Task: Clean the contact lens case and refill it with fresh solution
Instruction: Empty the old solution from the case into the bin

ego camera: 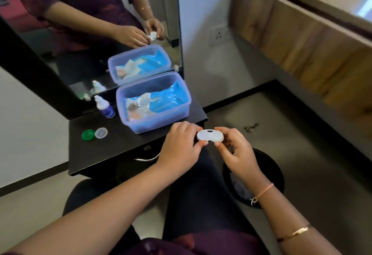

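Head view shows the white figure-eight plastic contact lens case (210, 135) held in the air between both hands, just off the near right corner of the black table (112, 154), above the person's lap. A round black waste bin (275, 176) stands on the floor to the near right.

The likeliest slip, I judge, is the case dropping. It is small and smooth, held only by fingertips at its rim, and any wetness would make it slide. A fall here would land it on the lap or in the bin, which would dirty it. The green round screw cap (88, 134) and the clear round screw cap (101, 133) lie side by side on the left of the table, well apart from the case, so reaching for them means trusting one hand alone. The small white bottle with a blue label (104, 106) stands further back, just left of the translucent lilac plastic tub (153, 126), and a hasty reach could tip it.

The left hand (182, 144) pinches the case's left lobe, thumb on the near edge and fingers curled over the far edge. The right hand (235, 146) pinches the right lobe the same way. The case bridges the two grips with a flat face turned up, and its middle, with a small dark opening, is uncovered. Whether its wells face up or down I cannot tell
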